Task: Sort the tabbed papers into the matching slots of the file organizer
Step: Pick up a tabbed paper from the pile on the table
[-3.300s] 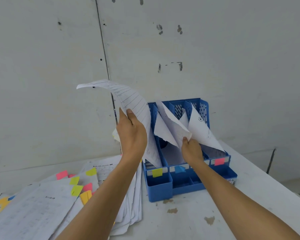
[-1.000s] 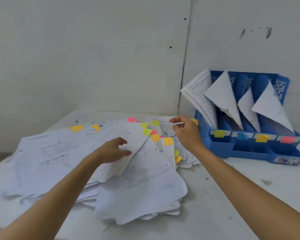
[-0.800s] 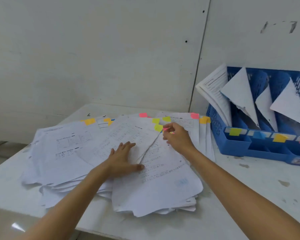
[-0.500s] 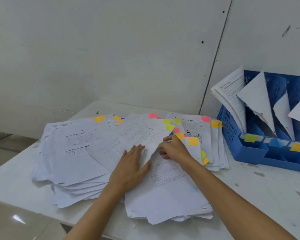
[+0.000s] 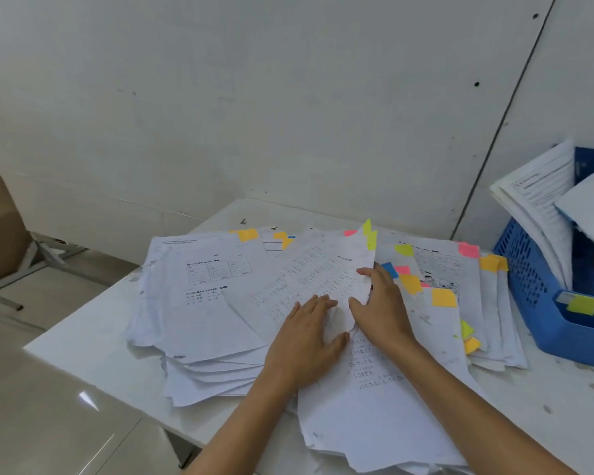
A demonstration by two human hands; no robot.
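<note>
A pale wall (image 5: 288,97) stands behind, and a white tabletop (image 5: 83,354) is below. The spread pile of tabbed papers (image 5: 213,303) lies under both hands; the blue file organizer (image 5: 535,296) stands apart, right of the right hand (image 5: 381,310). The left hand (image 5: 306,341) presses flat, fingers straight. The right hand grips the edge of one sheet (image 5: 323,269) with a yellow-green tab (image 5: 369,234). I judge this step as picking; next, carry it to the matching slot.
</note>
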